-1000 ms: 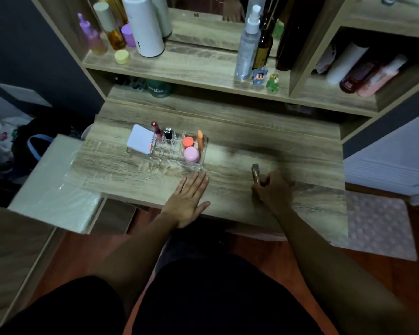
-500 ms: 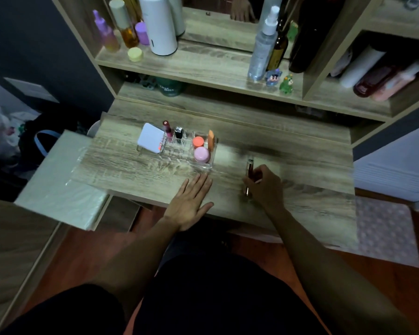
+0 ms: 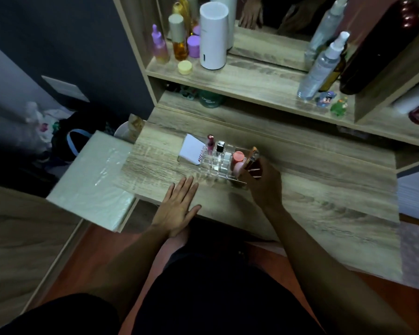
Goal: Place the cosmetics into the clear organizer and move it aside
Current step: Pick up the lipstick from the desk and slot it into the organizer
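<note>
— Lipstick tube (image 3: 252, 163) first: where is it, and which way does it run?

— It's in the right hand (image 3: 264, 183), at the right end of the clear organizer (image 3: 218, 163). Its long axis tilts from near-left up to far-right, the dark body low by the palm and the clear-capped end highest. The fingers are closed around it; whether its lower end touches the organizer I cannot tell, since the hand blurs that spot.

— And the other hand?

— The left hand (image 3: 178, 206) lies flat, palm down, on the near edge of the tabletop (image 3: 324, 189), fingers straight and close together, thumb out to the right. It holds nothing and sits just near of the organizer without touching it.

— What's in the organizer, counted?

— One white compact (image 3: 191, 149) leaning at the left end; two upright tubes in the grid cells, a pink-capped one (image 3: 210, 142) and a black-capped one (image 3: 220, 148); one round coral-lidded jar (image 3: 238, 157) and one pale pink jar (image 3: 239, 166) near of it; one orange stick (image 3: 253, 151) standing at the far right corner. The organizer's long side runs left to right across the tabletop.

— Anything on the shelf beyond?

— One tall white cylinder (image 3: 213, 36), one clear spray bottle (image 3: 321, 68), and two small figurines, a blue one (image 3: 325, 99) and a green one (image 3: 339, 108).
</note>
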